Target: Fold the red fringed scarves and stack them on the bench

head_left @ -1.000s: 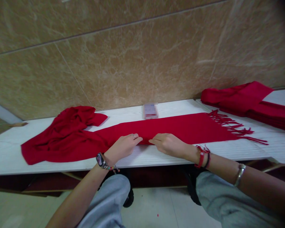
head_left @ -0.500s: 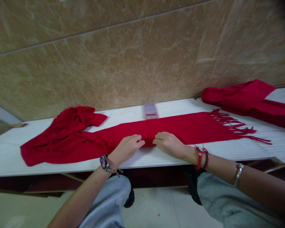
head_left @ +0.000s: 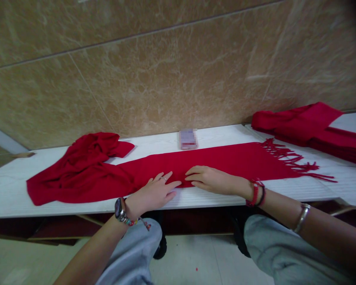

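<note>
A long red scarf (head_left: 225, 162) lies stretched along the white table (head_left: 284, 188), its fringe (head_left: 287, 158) to the right and its other end bunched in a heap (head_left: 86, 166) at the left. My left hand (head_left: 154, 193) lies flat with fingers spread on the scarf's near edge at the middle. My right hand (head_left: 209, 179) rests flat beside it, fingers stretched out on the cloth, pointing left. The two hands almost touch at their fingertips. Neither holds anything.
A second red scarf (head_left: 308, 124) lies folded at the far right of the table. A small blurred box (head_left: 188, 138) stands against the tan tiled wall behind the scarf. My knees in grey trousers sit under the table's front edge.
Both hands went from pinching the scarf's near edge to lying flat on it with fingers spread. The scarf stayed in place.
</note>
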`<state>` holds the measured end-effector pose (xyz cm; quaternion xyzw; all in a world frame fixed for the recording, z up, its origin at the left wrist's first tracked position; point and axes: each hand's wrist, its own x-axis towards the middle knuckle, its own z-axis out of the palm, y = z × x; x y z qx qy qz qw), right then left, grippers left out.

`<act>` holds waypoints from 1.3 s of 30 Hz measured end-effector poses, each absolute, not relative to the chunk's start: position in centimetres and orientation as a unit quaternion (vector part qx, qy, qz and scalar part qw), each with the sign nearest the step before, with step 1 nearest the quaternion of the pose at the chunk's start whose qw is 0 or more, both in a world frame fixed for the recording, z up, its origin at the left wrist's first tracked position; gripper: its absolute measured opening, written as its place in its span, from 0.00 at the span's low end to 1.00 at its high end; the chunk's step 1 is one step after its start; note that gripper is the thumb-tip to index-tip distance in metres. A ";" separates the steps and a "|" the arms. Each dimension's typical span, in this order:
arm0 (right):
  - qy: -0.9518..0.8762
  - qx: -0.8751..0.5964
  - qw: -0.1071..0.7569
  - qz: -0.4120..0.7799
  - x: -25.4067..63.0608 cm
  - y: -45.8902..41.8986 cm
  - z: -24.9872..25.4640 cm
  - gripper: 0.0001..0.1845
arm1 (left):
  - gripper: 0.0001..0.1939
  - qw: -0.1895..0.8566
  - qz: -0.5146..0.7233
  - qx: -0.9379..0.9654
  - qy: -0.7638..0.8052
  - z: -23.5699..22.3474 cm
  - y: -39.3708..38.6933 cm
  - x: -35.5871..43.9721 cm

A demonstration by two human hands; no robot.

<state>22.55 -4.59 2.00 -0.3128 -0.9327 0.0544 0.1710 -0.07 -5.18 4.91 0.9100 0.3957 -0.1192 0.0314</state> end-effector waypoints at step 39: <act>-0.857 -0.504 0.094 -0.051 22.3 -1.3 -0.3 0.27 | 0.35 0.009 -0.025 0.824 0.566 0.9 0.9 1.6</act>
